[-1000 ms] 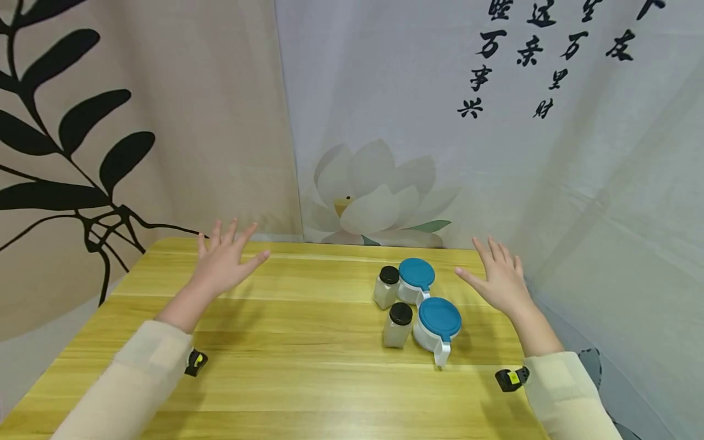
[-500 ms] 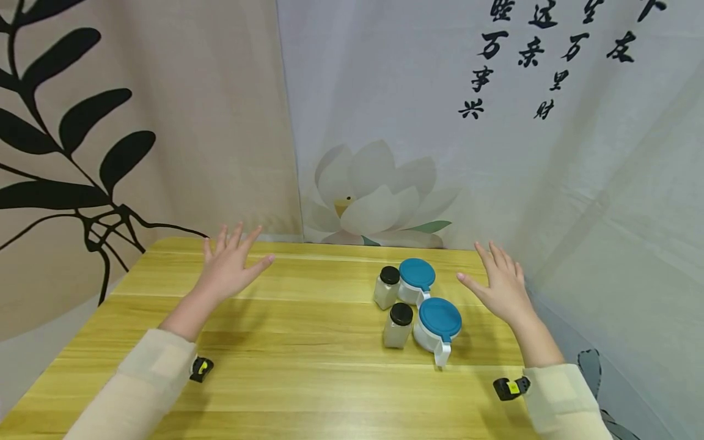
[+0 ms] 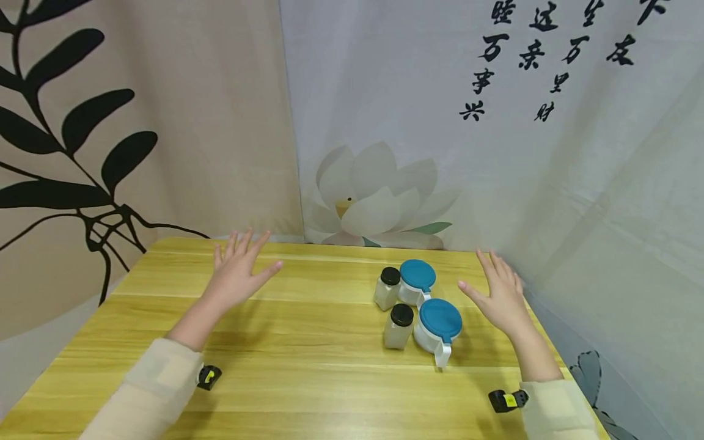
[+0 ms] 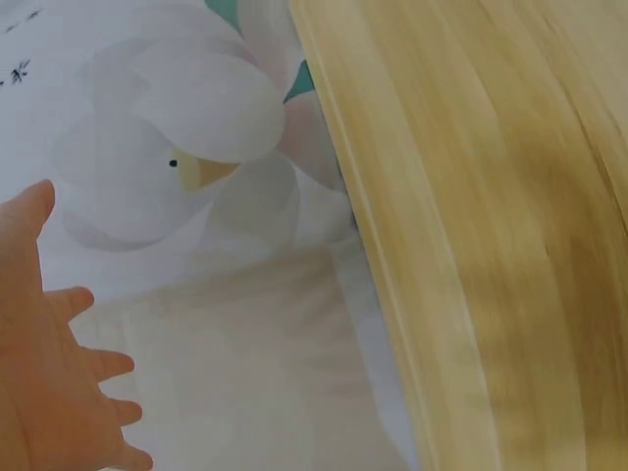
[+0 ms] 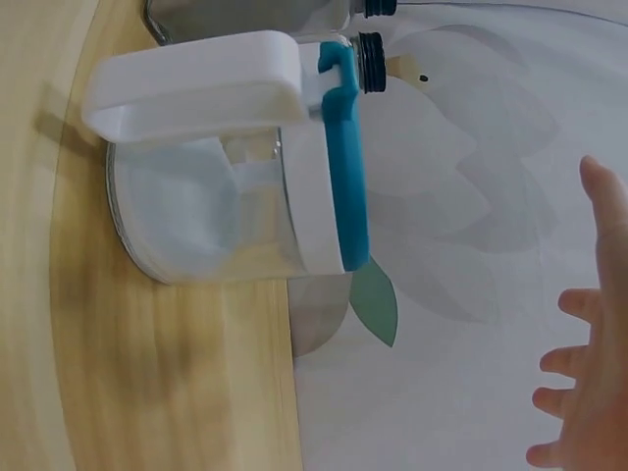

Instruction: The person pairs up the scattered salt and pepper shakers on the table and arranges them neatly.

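I have the left hand (image 3: 238,276) and right hand (image 3: 500,299) over the table (image 3: 308,379), fingers spread wide.
Between them, right of centre, stand the near blue-lidded jar (image 3: 439,322) and, left of it, the near black-capped bottle (image 3: 398,329); behind, the far black-capped bottle (image 3: 387,289) and far blue-lidded jar (image 3: 417,276); farthest, the lotus-printed backdrop (image 3: 407,128).

The wooden table (image 3: 308,391) bears two jars (image 3: 439,324) — and two bottles (image 3: 398,333).

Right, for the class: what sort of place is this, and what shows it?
Probably an indoor tabletop recording setup: a yellow wood-grain table, a pale, creased backdrop printed with a white lotus behind it, and small black devices worn at both cream cuffs.
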Demonstrator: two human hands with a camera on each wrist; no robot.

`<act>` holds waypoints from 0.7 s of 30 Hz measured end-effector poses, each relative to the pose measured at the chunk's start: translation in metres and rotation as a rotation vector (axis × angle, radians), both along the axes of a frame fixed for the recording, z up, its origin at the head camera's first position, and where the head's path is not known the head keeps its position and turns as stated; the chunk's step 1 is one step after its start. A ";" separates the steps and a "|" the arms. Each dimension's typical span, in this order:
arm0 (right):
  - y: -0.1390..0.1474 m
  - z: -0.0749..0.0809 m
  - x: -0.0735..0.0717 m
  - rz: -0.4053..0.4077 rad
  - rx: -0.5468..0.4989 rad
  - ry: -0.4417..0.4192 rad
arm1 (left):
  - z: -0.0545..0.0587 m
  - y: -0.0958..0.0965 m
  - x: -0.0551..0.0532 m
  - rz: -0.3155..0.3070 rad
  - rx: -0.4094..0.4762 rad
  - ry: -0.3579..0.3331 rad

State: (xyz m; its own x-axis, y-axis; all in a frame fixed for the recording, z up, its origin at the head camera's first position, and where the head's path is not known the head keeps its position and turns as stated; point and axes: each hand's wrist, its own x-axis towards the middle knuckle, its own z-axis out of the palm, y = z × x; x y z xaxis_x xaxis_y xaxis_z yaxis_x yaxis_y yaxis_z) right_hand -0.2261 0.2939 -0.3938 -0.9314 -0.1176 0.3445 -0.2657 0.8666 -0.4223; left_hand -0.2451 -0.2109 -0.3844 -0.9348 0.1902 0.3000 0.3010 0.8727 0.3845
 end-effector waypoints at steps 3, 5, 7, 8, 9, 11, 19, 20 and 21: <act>0.000 -0.002 0.002 0.005 -0.016 0.013 | 0.000 0.004 0.002 -0.003 0.008 0.005; 0.001 -0.003 0.003 0.005 -0.021 0.021 | 0.000 0.006 0.004 -0.004 0.015 0.005; 0.001 -0.005 0.004 0.006 -0.030 0.025 | -0.001 0.009 0.005 -0.005 0.023 0.003; 0.001 -0.006 0.004 0.007 -0.036 0.027 | -0.001 0.010 0.006 -0.006 0.029 0.002; 0.001 -0.007 0.005 0.007 -0.040 0.030 | -0.001 0.011 0.006 -0.007 0.034 0.001; 0.000 -0.009 0.007 0.007 -0.053 0.028 | -0.002 0.014 0.008 -0.010 0.048 0.002; -0.002 -0.016 0.014 0.000 -0.103 0.005 | -0.005 0.025 0.012 -0.023 0.107 0.007; -0.002 -0.017 0.015 0.000 -0.109 0.003 | -0.006 0.027 0.012 -0.027 0.114 0.006; -0.003 -0.018 0.016 0.000 -0.114 0.004 | -0.007 0.029 0.012 -0.030 0.122 0.005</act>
State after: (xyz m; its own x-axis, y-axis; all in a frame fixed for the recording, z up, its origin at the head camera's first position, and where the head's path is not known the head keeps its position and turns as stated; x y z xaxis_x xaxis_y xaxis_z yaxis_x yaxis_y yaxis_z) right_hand -0.2101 0.2912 -0.4119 -0.9298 -0.0772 0.3598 -0.2677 0.8129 -0.5172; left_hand -0.2327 -0.1823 -0.3911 -0.9277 0.1797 0.3274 0.3283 0.8103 0.4854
